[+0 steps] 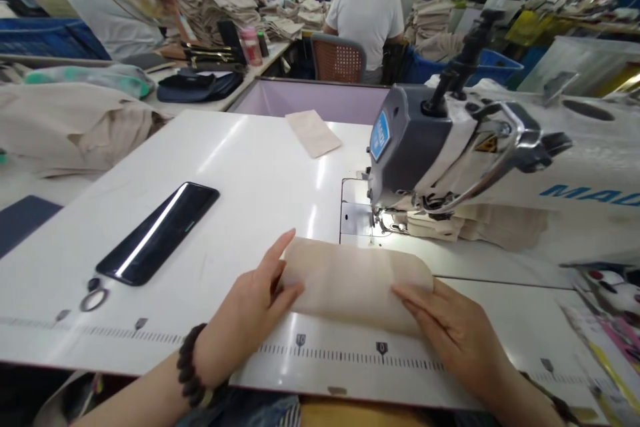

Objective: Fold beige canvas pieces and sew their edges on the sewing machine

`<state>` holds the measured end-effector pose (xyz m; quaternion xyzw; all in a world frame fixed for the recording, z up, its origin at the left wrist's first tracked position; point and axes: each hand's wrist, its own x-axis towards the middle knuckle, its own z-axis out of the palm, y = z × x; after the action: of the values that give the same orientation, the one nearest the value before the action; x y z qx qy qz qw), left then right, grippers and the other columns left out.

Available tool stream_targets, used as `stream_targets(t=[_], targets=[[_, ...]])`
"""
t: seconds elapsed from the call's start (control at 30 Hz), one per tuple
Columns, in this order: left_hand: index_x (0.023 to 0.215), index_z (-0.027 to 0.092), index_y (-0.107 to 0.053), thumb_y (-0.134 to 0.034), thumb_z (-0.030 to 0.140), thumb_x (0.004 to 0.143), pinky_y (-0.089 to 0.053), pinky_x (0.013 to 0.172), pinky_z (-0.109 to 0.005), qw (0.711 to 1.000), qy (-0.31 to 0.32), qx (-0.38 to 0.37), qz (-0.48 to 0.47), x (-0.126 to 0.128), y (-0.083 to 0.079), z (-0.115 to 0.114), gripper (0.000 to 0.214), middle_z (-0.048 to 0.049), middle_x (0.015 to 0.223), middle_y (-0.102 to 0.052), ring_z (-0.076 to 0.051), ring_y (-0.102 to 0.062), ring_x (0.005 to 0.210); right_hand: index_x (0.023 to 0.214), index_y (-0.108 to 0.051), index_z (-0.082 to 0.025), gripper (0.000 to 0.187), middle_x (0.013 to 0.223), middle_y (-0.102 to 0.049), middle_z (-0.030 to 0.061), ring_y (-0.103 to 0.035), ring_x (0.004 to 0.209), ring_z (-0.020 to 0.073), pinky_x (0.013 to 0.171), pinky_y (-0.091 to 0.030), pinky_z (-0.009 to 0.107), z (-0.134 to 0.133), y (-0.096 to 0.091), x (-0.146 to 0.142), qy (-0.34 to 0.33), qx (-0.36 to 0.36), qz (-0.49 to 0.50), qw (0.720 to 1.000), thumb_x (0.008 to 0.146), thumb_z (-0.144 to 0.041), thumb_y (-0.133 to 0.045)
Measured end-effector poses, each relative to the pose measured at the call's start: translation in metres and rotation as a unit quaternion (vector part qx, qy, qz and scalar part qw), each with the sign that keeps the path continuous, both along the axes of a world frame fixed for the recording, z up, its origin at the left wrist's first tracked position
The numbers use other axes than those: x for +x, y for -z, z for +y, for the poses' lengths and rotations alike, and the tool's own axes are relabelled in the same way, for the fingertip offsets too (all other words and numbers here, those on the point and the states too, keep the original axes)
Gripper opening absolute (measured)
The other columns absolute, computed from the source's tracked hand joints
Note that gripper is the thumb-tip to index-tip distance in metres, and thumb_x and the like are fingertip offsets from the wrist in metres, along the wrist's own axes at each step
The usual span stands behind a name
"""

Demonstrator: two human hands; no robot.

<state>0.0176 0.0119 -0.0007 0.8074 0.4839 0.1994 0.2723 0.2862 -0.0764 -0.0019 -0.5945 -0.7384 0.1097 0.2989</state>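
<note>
The left hand [250,303] and right hand [453,323] pinched the two ends of a beige cloth [345,280] at the near side of the white table [255,180]. A sewing machine [413,147] stood right; a black phone [165,230] lay left.

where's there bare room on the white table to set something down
Widest: the table between phone and sewing machine, a loose cloth scrap at its far end. Smaller: between the phone and the dark blue piece at the left edge. Crowded: before the machine, where left hand and right hand hold folded cloth, and under it, where more fabric lies.
</note>
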Motion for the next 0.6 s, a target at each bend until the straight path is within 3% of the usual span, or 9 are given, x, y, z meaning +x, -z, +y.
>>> stream_targets(t=[0.1, 0.2, 0.6], targets=[[0.124, 0.023, -0.044, -0.043, 0.021, 0.086, -0.049, 0.064, -0.024, 0.998, 0.043, 0.053, -0.006, -0.004, 0.006, -0.004, 0.038, 0.0003, 0.08, -0.058, -0.012, -0.058, 0.068, 0.104, -0.064, -0.019, 0.027, 0.092, -0.069, 0.0052, -0.065, 0.086, 0.0176, 0.073, -0.053, 0.026, 0.002, 0.004, -0.003, 0.038, 0.024, -0.039, 0.998, 0.087, -0.026, -0.045], [0.104, 0.02, -0.059, -0.042, 0.019, 0.087, -0.05, 0.07, -0.024, 0.996, 0.062, 0.064, 0.005, -0.005, 0.006, -0.005, 0.024, -0.0035, 0.088, -0.056, -0.013, -0.058, 0.077, 0.101, -0.065, -0.018, 0.028, 0.09, -0.069, 0.0054, -0.065, 0.086, 0.0187, 0.071, -0.054, 0.026, 0.003, 0.007, -0.005, 0.053, 0.032, -0.066, 0.996, 0.087, -0.029, -0.044], [0.107, 0.016, -0.055, -0.047, 0.018, 0.085, -0.051, 0.071, -0.027, 0.999, 0.041, 0.012, 0.021, -0.001, -0.001, 0.0, 0.024, -0.0034, 0.088, -0.054, -0.013, -0.057, 0.074, 0.106, -0.058, -0.018, 0.026, 0.094, -0.068, 0.0068, -0.066, 0.083, 0.0181, 0.064, -0.054, 0.023, -0.004, 0.016, -0.002, 0.046, 0.035, -0.142, 0.988, 0.088, -0.032, -0.044]])
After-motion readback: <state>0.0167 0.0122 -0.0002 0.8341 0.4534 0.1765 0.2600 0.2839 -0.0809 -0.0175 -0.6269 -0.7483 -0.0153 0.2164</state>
